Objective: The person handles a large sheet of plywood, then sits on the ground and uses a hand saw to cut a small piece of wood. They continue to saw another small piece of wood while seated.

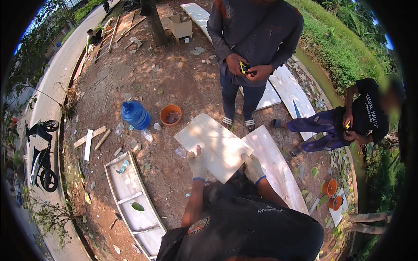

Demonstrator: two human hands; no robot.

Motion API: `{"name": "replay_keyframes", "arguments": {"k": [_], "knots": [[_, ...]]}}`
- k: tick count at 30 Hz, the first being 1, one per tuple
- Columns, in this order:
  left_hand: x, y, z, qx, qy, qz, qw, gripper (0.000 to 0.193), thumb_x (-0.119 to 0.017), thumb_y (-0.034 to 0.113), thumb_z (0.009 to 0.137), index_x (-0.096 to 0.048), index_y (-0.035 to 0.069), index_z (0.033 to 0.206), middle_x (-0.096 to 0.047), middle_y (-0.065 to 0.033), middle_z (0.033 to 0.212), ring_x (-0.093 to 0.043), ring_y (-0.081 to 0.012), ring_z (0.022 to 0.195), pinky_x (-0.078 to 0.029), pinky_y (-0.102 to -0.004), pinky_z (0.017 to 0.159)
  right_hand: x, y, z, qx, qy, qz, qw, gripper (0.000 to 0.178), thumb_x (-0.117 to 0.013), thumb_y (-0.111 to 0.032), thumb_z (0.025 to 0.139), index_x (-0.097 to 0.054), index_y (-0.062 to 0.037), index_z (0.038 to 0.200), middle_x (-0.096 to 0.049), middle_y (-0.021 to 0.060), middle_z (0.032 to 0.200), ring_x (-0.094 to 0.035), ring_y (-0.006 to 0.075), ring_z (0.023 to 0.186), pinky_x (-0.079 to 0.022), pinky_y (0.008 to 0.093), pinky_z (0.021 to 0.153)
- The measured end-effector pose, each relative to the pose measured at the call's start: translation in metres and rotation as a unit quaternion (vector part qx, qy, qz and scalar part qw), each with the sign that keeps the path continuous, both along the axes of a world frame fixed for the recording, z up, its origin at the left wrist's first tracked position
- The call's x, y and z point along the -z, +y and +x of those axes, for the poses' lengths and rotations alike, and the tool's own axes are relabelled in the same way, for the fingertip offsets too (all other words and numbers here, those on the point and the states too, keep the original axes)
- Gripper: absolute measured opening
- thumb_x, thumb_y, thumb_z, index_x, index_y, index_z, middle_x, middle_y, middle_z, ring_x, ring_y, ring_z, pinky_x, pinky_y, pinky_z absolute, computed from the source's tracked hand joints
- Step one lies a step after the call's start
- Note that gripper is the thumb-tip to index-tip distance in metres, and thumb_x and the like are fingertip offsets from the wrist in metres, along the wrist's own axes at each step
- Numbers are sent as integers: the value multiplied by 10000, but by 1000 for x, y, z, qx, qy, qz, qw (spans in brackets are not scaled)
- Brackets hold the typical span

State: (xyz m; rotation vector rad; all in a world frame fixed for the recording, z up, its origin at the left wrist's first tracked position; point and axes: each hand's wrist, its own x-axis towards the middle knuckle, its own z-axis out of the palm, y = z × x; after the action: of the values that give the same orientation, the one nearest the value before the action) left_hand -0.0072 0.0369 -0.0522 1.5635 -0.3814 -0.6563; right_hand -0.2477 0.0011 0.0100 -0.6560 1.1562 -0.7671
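A pale rectangular wooden board (213,141) is held out before me, tilted, with patches of sunlight on it. My left hand (197,166), in a whitish work glove with a blue cuff, grips its near left edge; the thumb stands up along it and the other fingers are hidden. On the near right corner my right hand (253,168), gloved alike, is closed, its fingers partly behind the wood. A longer plank (278,169) lies on the ground just right of the board.
Facing me stands a person (254,43) holding a yellow-black tape measure (244,67). Another person (348,117) is at right. A blue water jug (135,115) and an orange bucket (170,115) stand left of the board. A wooden frame (134,198) lies at lower left. Orange pots (332,187) stand at right.
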Motion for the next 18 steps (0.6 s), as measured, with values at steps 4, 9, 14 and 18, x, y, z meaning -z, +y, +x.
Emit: {"name": "replay_keyframes", "arguments": {"k": [4,9,14,18], "knots": [[-15,20,0,49,119,16,991,394,-668,420,1005,-605,37,938,-592,-22,875,-547,-112,778,-466,-307,658,-11,24,-5,24,-56,10,998,440,-619,-242,966,-568,23,1314,-651,88,1112,-665,194,873,-558,353,773],[19,50,19,93,129,111,981,490,-641,452,1007,-611,-7,1175,-704,-104,938,-667,-163,759,-544,-288,689,1,41,-10,62,-7,40,997,273,-708,-263,946,-621,-63,1110,-672,53,856,-626,177,648,-544,342,588],[73,113,43,31,300,91,949,535,-605,435,1020,-549,-34,1273,-736,-194,1022,-728,-250,752,-615,-373,677,21,44,-46,126,87,54,987,231,-682,-332,964,-627,-112,1008,-603,27,739,-547,154,545,-471,307,491],[122,199,46,4,296,153,943,463,-575,355,1030,-556,-45,1262,-735,-213,1023,-743,-281,782,-625,-396,666,40,68,-93,156,202,-32,966,206,-670,-293,958,-627,-95,997,-554,-7,696,-494,95,510,-433,269,470]]}}
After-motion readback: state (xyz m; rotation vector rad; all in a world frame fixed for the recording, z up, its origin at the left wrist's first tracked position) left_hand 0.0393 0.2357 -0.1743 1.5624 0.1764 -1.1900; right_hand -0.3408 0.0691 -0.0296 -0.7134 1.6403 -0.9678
